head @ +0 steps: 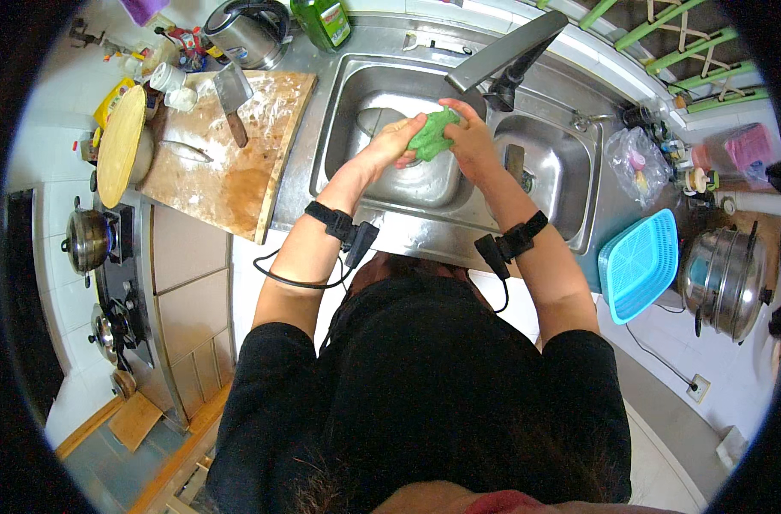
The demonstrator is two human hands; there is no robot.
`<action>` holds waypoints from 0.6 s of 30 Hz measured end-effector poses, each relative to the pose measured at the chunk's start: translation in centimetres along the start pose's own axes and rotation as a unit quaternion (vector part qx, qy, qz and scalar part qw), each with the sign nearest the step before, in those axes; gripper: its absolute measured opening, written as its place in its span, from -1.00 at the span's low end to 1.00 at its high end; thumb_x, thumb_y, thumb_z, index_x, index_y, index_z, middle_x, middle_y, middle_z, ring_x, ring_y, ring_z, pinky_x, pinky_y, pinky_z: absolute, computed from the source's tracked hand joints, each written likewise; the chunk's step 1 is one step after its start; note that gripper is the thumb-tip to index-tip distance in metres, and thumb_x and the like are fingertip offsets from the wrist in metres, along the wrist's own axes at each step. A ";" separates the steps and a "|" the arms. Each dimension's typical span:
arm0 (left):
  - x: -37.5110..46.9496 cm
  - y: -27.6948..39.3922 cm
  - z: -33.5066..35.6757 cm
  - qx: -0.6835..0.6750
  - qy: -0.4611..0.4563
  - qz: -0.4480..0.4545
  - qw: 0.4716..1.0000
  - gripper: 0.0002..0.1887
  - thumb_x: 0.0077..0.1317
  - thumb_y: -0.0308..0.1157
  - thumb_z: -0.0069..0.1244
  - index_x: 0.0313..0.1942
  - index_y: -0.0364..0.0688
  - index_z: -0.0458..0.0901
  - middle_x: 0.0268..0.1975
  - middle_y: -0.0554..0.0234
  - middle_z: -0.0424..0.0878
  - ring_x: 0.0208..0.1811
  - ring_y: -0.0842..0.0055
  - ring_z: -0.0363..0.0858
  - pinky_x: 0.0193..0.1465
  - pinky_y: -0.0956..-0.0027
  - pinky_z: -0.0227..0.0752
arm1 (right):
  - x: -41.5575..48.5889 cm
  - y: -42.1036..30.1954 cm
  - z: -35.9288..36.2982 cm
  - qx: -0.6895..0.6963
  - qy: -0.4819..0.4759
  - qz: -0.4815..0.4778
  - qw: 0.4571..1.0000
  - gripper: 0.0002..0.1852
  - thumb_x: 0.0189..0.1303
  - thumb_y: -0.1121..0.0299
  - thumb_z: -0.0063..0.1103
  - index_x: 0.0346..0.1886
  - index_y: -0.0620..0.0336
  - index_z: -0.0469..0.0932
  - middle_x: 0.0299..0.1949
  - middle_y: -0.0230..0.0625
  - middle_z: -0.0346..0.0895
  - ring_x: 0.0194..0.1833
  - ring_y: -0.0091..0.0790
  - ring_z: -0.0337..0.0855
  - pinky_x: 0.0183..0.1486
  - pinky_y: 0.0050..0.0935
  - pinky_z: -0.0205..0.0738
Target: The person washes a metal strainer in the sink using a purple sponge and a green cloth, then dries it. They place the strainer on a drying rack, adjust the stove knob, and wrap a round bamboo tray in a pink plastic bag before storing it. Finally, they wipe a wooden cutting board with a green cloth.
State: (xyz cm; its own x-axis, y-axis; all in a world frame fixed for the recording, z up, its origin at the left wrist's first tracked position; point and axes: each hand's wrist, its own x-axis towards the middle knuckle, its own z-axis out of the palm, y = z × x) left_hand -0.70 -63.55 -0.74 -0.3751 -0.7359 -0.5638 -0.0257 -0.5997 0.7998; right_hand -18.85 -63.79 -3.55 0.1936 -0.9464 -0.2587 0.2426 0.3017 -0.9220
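A crumpled green cloth (432,136) is bunched between both hands above the larger left basin of a stainless steel double sink (390,215). My left hand (390,142) grips its left side, thumb on top. On the right side, my right hand (469,138) has its fingers around the cloth. The dark square faucet (506,54) reaches over the basin just beyond my hands; I cannot tell whether water runs. Under the cloth, the basin's drain is mostly hidden.
Left of the sink lies a floury wooden cutting board (262,180) with a cleaver (234,96) on it. A kettle (246,32) and a green bottle (322,24) stand behind. On the right are a blue plastic basket (641,266) and a steamer pot (726,283). A pot (87,241) sits over a lit burner.
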 end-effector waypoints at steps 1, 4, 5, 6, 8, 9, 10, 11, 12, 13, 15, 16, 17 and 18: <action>0.3 -0.2 0.1 0.020 0.047 0.033 0.998 -0.71 0.37 -0.08 -0.10 -0.32 -0.12 0.50 -0.56 0.44 0.45 -0.65 0.64 0.35 -0.47 0.58 0.32 | 0.1 0.0 -0.1 -0.019 0.001 -0.005 1.000 -0.41 -0.01 0.70 0.00 0.19 0.12 0.35 -0.21 -0.35 0.55 -0.21 -0.51 0.55 -0.17 -0.57 0.42; 0.9 -0.5 -0.7 -0.090 0.091 0.101 0.987 -0.70 0.43 -0.15 -0.19 -0.39 -0.13 0.49 -0.49 0.36 0.50 -0.50 0.58 0.49 -0.38 0.50 0.43 | -0.2 -0.2 -0.6 -0.128 0.022 -0.057 0.990 -0.41 -0.01 0.71 -0.04 0.19 0.13 0.35 -0.19 -0.31 0.56 -0.20 -0.49 0.56 -0.17 -0.56 0.44; 1.0 -0.4 -1.0 -0.150 0.115 0.084 0.978 -0.69 0.44 -0.18 -0.21 -0.41 -0.14 0.49 -0.46 0.33 0.53 -0.44 0.55 0.54 -0.34 0.47 0.48 | -0.4 -0.4 -0.8 -0.192 0.029 -0.093 0.976 -0.43 0.00 0.70 -0.03 0.17 0.13 0.36 -0.17 -0.28 0.56 -0.20 -0.47 0.57 -0.17 -0.54 0.45; 0.8 -0.4 -1.2 -0.244 0.111 0.126 0.955 -0.70 0.45 -0.22 -0.25 -0.39 -0.17 0.48 -0.34 0.23 0.56 -0.24 0.46 0.59 -0.17 0.29 0.56 | -0.6 -0.5 -0.9 -0.255 0.038 -0.128 0.958 -0.44 0.01 0.70 -0.03 0.16 0.13 0.37 -0.15 -0.25 0.56 -0.20 -0.45 0.57 -0.17 -0.52 0.46; 0.4 0.0 -1.3 -0.210 0.104 0.122 0.964 -0.82 0.39 -0.25 -0.12 -0.23 -0.17 0.48 -0.25 0.22 0.56 -0.19 0.43 0.58 -0.08 0.23 0.54 | -1.1 -0.7 -1.0 -0.182 0.040 -0.067 0.980 -0.42 0.00 0.69 -0.02 0.18 0.12 0.34 -0.14 -0.21 0.57 -0.18 -0.39 0.59 -0.15 -0.49 0.47; 0.2 0.2 -1.2 -0.173 0.106 0.127 0.971 -0.83 0.36 -0.31 -0.08 -0.12 -0.16 0.49 -0.22 0.26 0.55 -0.20 0.44 0.57 -0.12 0.31 0.53 | -1.2 -0.7 -1.0 -0.154 0.075 -0.014 0.985 -0.41 0.00 0.69 -0.01 0.19 0.12 0.32 -0.14 -0.19 0.57 -0.17 -0.36 0.60 -0.14 -0.47 0.47; 0.0 0.1 -0.7 -0.100 0.074 0.109 0.986 -0.77 0.33 -0.31 -0.02 -0.05 -0.14 0.48 -0.21 0.30 0.56 -0.21 0.50 0.56 -0.13 0.39 0.50 | -1.3 -0.7 -1.0 -0.110 0.027 -0.049 0.992 -0.40 -0.01 0.69 -0.02 0.21 0.13 0.32 -0.14 -0.23 0.56 -0.17 -0.39 0.59 -0.13 -0.48 0.46; -0.2 -0.1 0.0 -0.022 0.018 0.109 0.994 -0.70 0.30 -0.31 0.04 0.01 -0.11 0.47 -0.20 0.34 0.58 -0.22 0.55 0.55 -0.13 0.46 0.47 | -1.2 -0.7 -0.8 -0.073 0.014 -0.057 0.996 -0.38 -0.01 0.70 -0.02 0.22 0.13 0.31 -0.15 -0.27 0.56 -0.17 -0.41 0.57 -0.13 -0.48 0.45; -0.2 -0.1 0.6 0.079 -0.010 0.115 0.990 -0.63 0.26 -0.33 0.10 0.06 -0.15 0.49 -0.19 0.37 0.61 -0.25 0.65 0.55 -0.20 0.60 0.42 | -1.2 -0.7 -0.8 -0.021 -0.032 -0.091 0.995 -0.37 -0.02 0.71 -0.03 0.23 0.14 0.30 -0.15 -0.31 0.55 -0.17 -0.44 0.56 -0.13 -0.49 0.44; -0.2 0.0 0.8 0.065 0.034 0.117 0.990 -0.65 0.25 -0.34 0.10 0.04 -0.16 0.51 -0.20 0.38 0.61 -0.26 0.66 0.55 -0.21 0.60 0.43 | -1.0 -0.8 -0.8 -0.130 0.016 -0.098 0.987 -0.41 -0.01 0.70 -0.02 0.19 0.14 0.34 -0.18 -0.32 0.55 -0.19 -0.44 0.57 -0.14 -0.49 0.44; 0.1 0.0 0.9 0.037 0.093 0.122 0.988 -0.69 0.25 -0.36 0.10 0.00 -0.18 0.55 -0.22 0.39 0.63 -0.28 0.69 0.55 -0.24 0.61 0.45 | -0.7 -1.0 -1.2 -0.312 0.020 -0.181 0.933 -0.49 -0.01 0.67 0.00 0.10 0.16 0.42 -0.24 -0.35 0.56 -0.22 -0.45 0.57 -0.16 -0.47 0.45; 0.3 0.1 0.6 -0.013 0.115 0.127 0.985 -0.75 0.27 -0.38 0.08 -0.05 -0.20 0.59 -0.24 0.36 0.64 -0.30 0.67 0.56 -0.26 0.57 0.48 | -0.5 -1.1 -1.5 -0.410 0.055 -0.163 0.896 -0.55 0.00 0.67 0.01 0.03 0.16 0.46 -0.28 -0.38 0.56 -0.25 -0.46 0.57 -0.19 -0.49 0.44; 0.5 0.0 0.2 -0.017 0.139 0.152 0.978 -0.82 0.28 -0.48 0.00 -0.12 -0.20 0.62 -0.24 0.33 0.64 -0.29 0.63 0.57 -0.25 0.52 0.51 | -0.4 -1.4 -2.0 -0.498 0.057 -0.167 0.849 -0.61 0.00 0.66 0.01 -0.04 0.16 0.49 -0.31 -0.40 0.55 -0.27 -0.47 0.57 -0.22 -0.50 0.44; 0.6 0.0 -0.4 -0.075 0.150 0.164 0.972 -0.84 0.25 -0.55 -0.04 -0.20 -0.20 0.63 -0.25 0.32 0.64 -0.29 0.60 0.57 -0.24 0.49 0.50 | -0.4 -1.6 -2.4 -0.596 0.085 -0.138 0.787 -0.66 0.01 0.65 0.02 -0.11 0.16 0.53 -0.35 -0.42 0.55 -0.30 -0.48 0.56 -0.25 -0.51 0.43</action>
State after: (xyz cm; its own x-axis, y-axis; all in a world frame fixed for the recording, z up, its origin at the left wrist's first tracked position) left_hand -0.49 -64.10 -1.14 -0.0532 -0.9400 -0.3370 0.1940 -0.3408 0.9199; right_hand -21.57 -64.15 -2.68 0.1356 -0.9891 0.0582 -0.8295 -0.1455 -0.5392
